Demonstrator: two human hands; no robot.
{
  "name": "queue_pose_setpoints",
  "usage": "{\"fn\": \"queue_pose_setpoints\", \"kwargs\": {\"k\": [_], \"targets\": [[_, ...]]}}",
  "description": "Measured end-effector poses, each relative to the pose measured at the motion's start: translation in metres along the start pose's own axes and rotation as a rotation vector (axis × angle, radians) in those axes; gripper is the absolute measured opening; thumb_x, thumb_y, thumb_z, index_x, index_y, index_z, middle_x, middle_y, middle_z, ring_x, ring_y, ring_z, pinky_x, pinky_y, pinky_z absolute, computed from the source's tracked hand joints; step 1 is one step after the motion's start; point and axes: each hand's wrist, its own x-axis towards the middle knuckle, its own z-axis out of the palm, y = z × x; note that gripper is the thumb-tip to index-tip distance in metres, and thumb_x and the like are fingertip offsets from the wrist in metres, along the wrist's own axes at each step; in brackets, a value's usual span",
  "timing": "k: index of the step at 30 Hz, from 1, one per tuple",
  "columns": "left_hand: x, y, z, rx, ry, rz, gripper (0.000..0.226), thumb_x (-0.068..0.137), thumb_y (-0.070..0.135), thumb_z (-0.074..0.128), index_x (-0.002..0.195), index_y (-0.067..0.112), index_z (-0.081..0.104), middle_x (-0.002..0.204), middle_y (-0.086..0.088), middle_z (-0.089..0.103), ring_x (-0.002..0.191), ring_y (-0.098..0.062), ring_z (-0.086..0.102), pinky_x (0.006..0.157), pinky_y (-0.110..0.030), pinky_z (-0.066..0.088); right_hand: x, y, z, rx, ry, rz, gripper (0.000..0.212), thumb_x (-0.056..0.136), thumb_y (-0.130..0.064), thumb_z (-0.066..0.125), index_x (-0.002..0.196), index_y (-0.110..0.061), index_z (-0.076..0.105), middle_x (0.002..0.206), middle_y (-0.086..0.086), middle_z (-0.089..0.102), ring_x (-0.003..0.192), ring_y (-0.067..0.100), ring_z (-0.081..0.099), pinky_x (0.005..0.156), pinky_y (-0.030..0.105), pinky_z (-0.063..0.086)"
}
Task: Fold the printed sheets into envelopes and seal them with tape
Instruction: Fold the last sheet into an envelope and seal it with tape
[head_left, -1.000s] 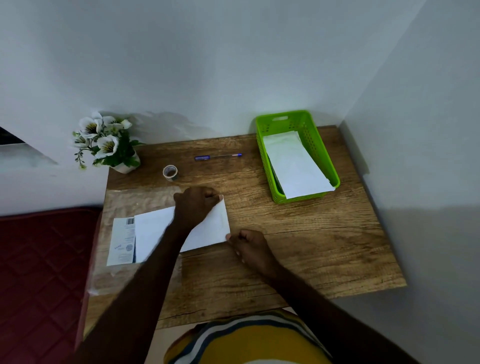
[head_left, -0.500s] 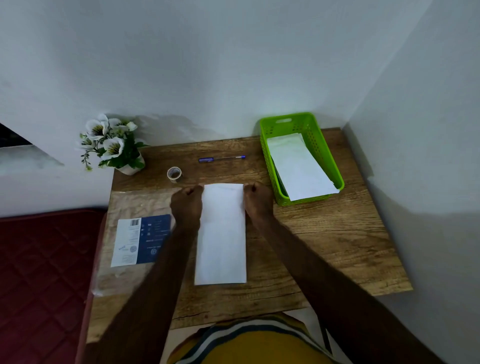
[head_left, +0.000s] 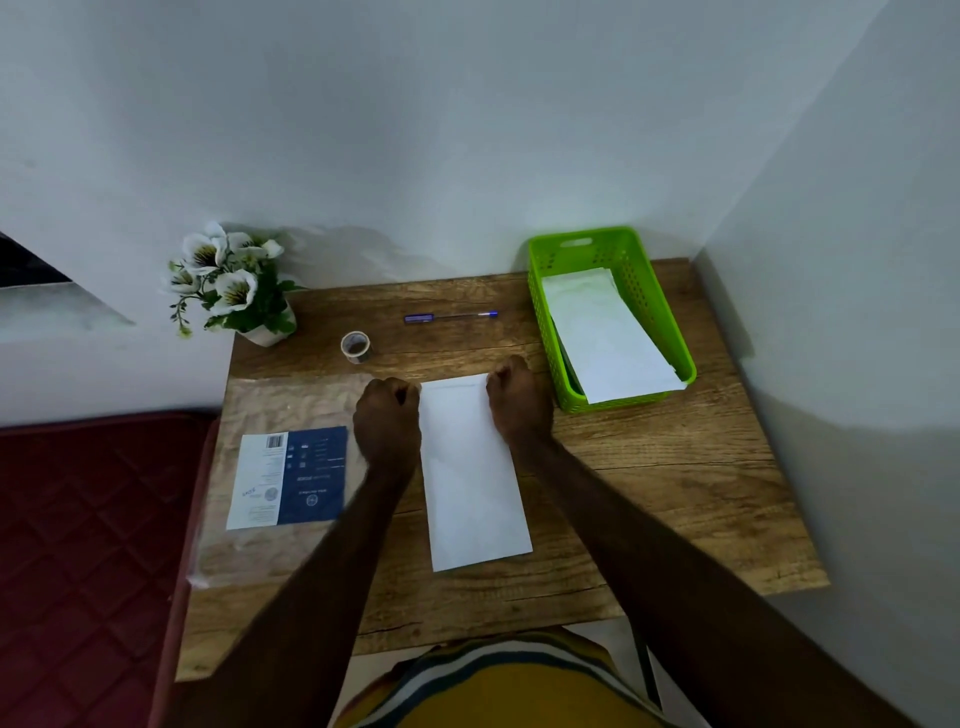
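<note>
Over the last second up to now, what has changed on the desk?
The white envelope was turned from crosswise to lengthwise at desk centre, uncovering the blue printed pack. Left hand and right hand now grip its far corners. Tape roll, pen and green basket stayed.

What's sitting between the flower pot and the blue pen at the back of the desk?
In the head view, a small tape roll stands between flower pot and pen.

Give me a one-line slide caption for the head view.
Both hands, left and right, grip the far corners of a white envelope on the wooden table.
</note>
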Motion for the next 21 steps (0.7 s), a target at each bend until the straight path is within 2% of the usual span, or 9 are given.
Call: {"fn": "queue_pose_setpoints", "kwargs": {"k": [6, 10, 13, 17, 21], "targets": [[0.001, -0.001, 0.002, -0.014, 0.022, -0.012, 0.021, 0.098, 0.028, 0.065, 0.103, 0.010, 0.073, 0.099, -0.005, 0.074, 0.088, -0.019, 0.069, 0.077, -0.030, 0.050, 0.001, 0.003, -0.004, 0.031, -0.026, 0.001, 0.010, 0.096, -0.016, 0.057, 0.101, -0.013, 0.064, 0.094, 0.008, 0.071, 0.088, 0.026, 0.065, 0.067, 0.026, 0.040], [0.005, -0.002, 0.001, -0.049, 0.020, -0.042, 0.018, 0.097, 0.028, 0.067, 0.099, 0.011, 0.074, 0.094, -0.004, 0.075, 0.085, -0.019, 0.070, 0.080, -0.035, 0.057, -0.003, 0.005, -0.003, 0.005, -0.014, -0.044, 0.011, 0.098, -0.015, 0.055, 0.097, -0.013, 0.066, 0.093, 0.008, 0.070, 0.088, 0.027, 0.065, 0.070, 0.035, 0.053], [0.008, -0.002, 0.002, -0.106, 0.019, -0.078, 0.013, 0.094, 0.026, 0.070, 0.095, 0.014, 0.074, 0.090, -0.002, 0.075, 0.080, -0.018, 0.070, 0.078, -0.036, 0.059, -0.004, 0.006, -0.002, -0.005, 0.015, -0.045, 0.012, 0.099, -0.018, 0.056, 0.099, -0.014, 0.067, 0.095, 0.008, 0.071, 0.090, 0.027, 0.065, 0.071, 0.033, 0.052], [0.014, -0.002, 0.002, -0.145, 0.016, -0.143, 0.010, 0.092, 0.023, 0.073, 0.094, 0.013, 0.072, 0.090, -0.003, 0.075, 0.081, -0.019, 0.071, 0.078, -0.038, 0.060, -0.001, 0.001, -0.002, 0.050, 0.009, 0.077, 0.011, 0.097, -0.018, 0.060, 0.102, -0.018, 0.070, 0.103, 0.003, 0.073, 0.098, 0.025, 0.067, 0.081, 0.034, 0.056], [0.014, -0.002, -0.003, -0.206, -0.017, -0.113, 0.012, 0.092, 0.023, 0.073, 0.096, 0.012, 0.073, 0.091, -0.003, 0.076, 0.082, -0.020, 0.071, 0.079, -0.037, 0.059, -0.002, -0.002, 0.000, 0.063, 0.017, 0.139, 0.011, 0.095, -0.018, 0.060, 0.101, -0.020, 0.069, 0.104, 0.001, 0.073, 0.100, 0.024, 0.067, 0.080, 0.031, 0.053]]}}
